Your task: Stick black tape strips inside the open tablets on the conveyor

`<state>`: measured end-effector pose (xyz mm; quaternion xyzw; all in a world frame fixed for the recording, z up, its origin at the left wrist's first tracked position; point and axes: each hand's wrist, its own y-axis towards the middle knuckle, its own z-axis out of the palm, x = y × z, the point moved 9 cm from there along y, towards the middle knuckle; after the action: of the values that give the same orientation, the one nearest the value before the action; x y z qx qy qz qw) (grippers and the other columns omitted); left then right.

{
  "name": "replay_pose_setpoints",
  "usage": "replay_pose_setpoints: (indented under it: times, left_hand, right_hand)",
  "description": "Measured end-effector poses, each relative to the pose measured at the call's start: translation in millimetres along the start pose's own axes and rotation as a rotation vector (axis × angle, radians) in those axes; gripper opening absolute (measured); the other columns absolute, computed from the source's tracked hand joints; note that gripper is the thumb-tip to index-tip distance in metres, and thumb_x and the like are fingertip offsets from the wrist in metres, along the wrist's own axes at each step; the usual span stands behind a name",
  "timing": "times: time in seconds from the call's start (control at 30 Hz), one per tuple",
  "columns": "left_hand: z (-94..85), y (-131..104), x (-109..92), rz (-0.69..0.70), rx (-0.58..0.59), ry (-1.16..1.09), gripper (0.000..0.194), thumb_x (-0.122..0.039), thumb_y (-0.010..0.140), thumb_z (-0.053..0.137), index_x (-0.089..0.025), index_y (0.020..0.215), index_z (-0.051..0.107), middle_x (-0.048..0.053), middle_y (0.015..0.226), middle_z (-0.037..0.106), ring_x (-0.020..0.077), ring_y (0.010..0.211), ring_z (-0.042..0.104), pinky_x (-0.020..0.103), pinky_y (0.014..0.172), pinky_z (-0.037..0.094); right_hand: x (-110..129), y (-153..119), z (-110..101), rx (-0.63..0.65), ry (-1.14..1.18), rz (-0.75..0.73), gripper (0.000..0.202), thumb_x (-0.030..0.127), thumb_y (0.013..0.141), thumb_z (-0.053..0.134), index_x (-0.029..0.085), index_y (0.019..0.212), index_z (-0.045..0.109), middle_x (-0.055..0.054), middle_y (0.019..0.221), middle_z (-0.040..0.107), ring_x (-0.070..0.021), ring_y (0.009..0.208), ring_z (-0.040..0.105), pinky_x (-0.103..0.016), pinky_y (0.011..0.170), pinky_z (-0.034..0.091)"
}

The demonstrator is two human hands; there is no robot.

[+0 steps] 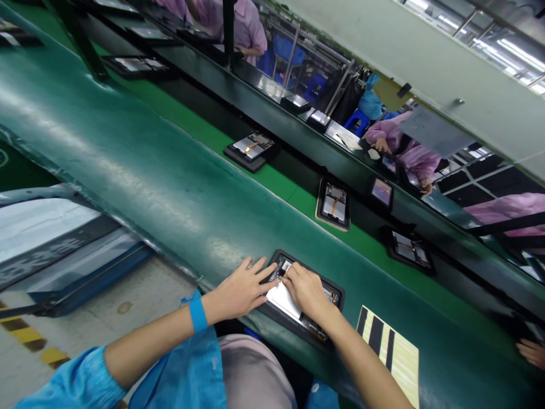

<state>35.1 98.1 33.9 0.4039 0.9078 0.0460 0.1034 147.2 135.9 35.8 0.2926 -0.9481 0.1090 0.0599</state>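
An opened tablet-like device in a black tray [336, 291] lies on the green bench in front of me, with a white battery-like panel [284, 301] and circuit parts showing. My left hand [244, 288], with a blue band at the wrist, rests its spread fingers over the device's left edge. Across the upper part of the device, my right hand [304, 288] has its fingers bent and pressed together; what they hold, if anything, is too small to name. A cream sheet with black strips [394, 358] lies to the right, beside my right forearm.
Beyond the green bench [170, 187], a belt [293, 190] carries other opened devices in black trays [251, 150], [333, 204], [411, 250]. People in pink work across it. Another person's hand [530, 352] shows at the right edge. A dark post [79, 42] stands upper left.
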Motion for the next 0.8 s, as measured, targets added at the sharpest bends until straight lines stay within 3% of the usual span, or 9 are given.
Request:
replay_pose_setpoints:
  times: [0.1,0.2,0.37,0.5,0.63,0.8]
  left_hand:
    - [1.9,0,1,-0.009,0.014,-0.008,0.054,-0.047,0.098,0.055,-0.033,0.150,0.047,0.011,0.154,0.049,0.0378,0.133,0.048,0.053,0.102,0.037]
    - [3.0,-4,4,-0.019,-0.017,-0.044,0.052,-0.044,0.099,0.054,-0.033,0.150,0.047,0.009,0.157,0.047,0.0366,0.135,0.048,0.053,0.104,0.037]
    - [3.5,-11,7,-0.045,-0.102,-0.118,0.044,-0.038,0.101,0.051,-0.030,0.144,0.055,0.008,0.157,0.048,0.0328,0.141,0.043,0.051,0.110,0.036]
    - [-2.0,-4,3,-0.064,-0.183,-0.142,0.039,-0.034,0.101,0.051,-0.027,0.138,0.060,0.010,0.154,0.050,0.0317,0.143,0.042,0.050,0.113,0.035]
    - [-8.7,17,-23,0.021,-0.223,-0.173,0.037,-0.035,0.100,0.051,-0.025,0.134,0.062,0.011,0.152,0.052,0.0324,0.143,0.042,0.052,0.115,0.034]
    - [-4.5,52,-83,0.215,-0.164,-0.213,0.038,-0.043,0.099,0.053,-0.026,0.132,0.062,0.009,0.150,0.054,0.0316,0.142,0.044,0.052,0.118,0.030]
  right_hand:
    - [-7,-5,-6,-0.048,0.047,0.015,0.015,0.024,0.104,0.052,0.020,0.096,0.063,-0.004,0.098,0.066,-0.0179,0.086,0.065,-0.028,0.078,0.048]
    - [-36,-27,-21,-0.226,0.236,0.133,0.024,0.032,0.106,0.045,0.021,0.096,0.064,-0.004,0.096,0.066,-0.0166,0.086,0.065,-0.027,0.078,0.049]
    - [-110,-108,-29,-0.501,0.423,0.422,0.031,0.050,0.099,0.056,0.020,0.102,0.067,-0.006,0.096,0.065,-0.0196,0.086,0.063,-0.029,0.075,0.051]
    - [-155,-184,-28,-0.623,0.471,0.656,0.040,0.057,0.095,0.057,0.019,0.090,0.069,-0.007,0.087,0.066,-0.0201,0.078,0.062,-0.029,0.068,0.051]
    - [-179,-243,-25,-0.662,0.420,0.833,0.049,0.065,0.090,0.056,0.019,0.086,0.072,-0.007,0.081,0.069,-0.0207,0.072,0.062,-0.030,0.065,0.049]
    - [-194,-285,-9,-0.656,0.362,0.912,0.057,0.072,0.089,0.052,0.019,0.086,0.074,-0.010,0.085,0.073,-0.0214,0.070,0.063,-0.032,0.066,0.048]
